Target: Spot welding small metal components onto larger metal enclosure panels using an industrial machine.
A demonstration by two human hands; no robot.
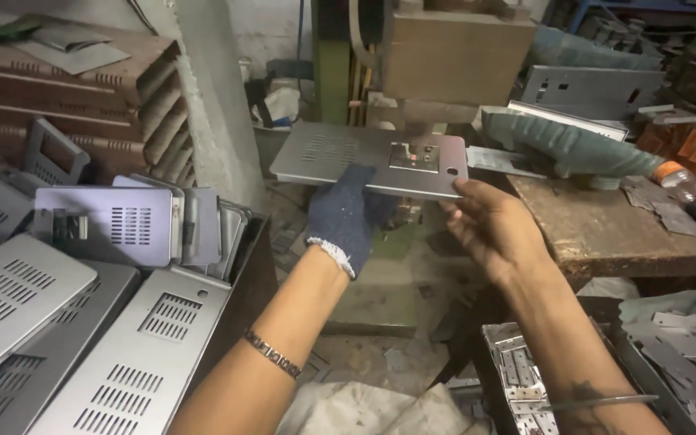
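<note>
Held flat in the air by both hands: a grey metal panel [368,159], with a block of vent slots on its left half and a square cutout and small holes on its right. Gloved left hand [346,216] under the panel's near edge, fingers curled up beneath it, grasping from below. Bare right hand [489,227] pinching the panel's near right corner, thumb on top, fingers below. Panel poised just in front of the green machine [333,72], near its lower part, not seen resting on anything; cannot tell whether touching the machine.

To the left, a heaped stack of similar vented grey panels [98,322] in a bin, some leaning, some flat. Behind them, brown folded sheets piled on a shelf [66,80]. To the right, a worn wooden table [606,234], carrying a long green ridged part [565,145] along its far edge and scraps near its right edge. Bottom right, trays of small metal strips [670,354].

Progress, judged from how things lie: one panel in hand at the machine, many alike in the bin. Impossible to tell which of those are finished, so the share done stays unclear.
</note>
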